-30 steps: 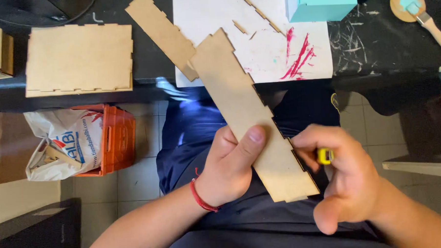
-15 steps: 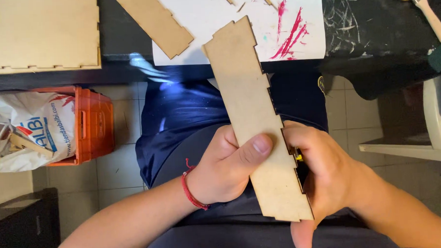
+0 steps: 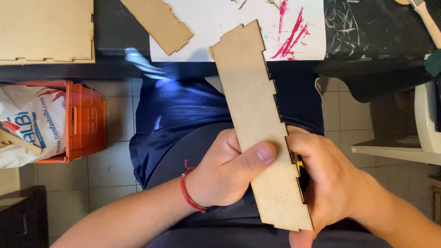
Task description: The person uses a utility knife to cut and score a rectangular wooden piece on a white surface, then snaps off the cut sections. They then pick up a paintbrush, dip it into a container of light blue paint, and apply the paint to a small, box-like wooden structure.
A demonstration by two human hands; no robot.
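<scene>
Head cam looking straight down at your lap: your left hand (image 3: 222, 173) is wrapped around a long notched wooden panel (image 3: 257, 118), thumb pressed flat across its face and the other fingers tucked behind it, so that's a firm closed grip on the board. The panel sits over your lap, tilted a bit, with its top end reaching up over the edge of the white paper sheet (image 3: 217, 21) on the black table (image 3: 374, 40). Your right hand (image 3: 330, 183) is curled in against the panel's right, toothed edge, fingers closed around something small and yellow (image 3: 298, 160) that only peeks out between hand and board. Can't tell what that is, too much of it is hidden.

Up on the table there's a second, shorter notched panel (image 3: 155, 16) lying partly on the paper, and a bigger wooden panel (image 3: 36, 27) at the far left. The paper has red paint streaks (image 3: 290, 31) on it. A brush with a wooden handle (image 3: 424, 14) lies at the top right. On the tiled floor to your left there's an orange crate (image 3: 81, 121) holding a white plastic bag (image 3: 20, 123). You've got a red string bracelet (image 3: 188, 191) on the left wrist.
</scene>
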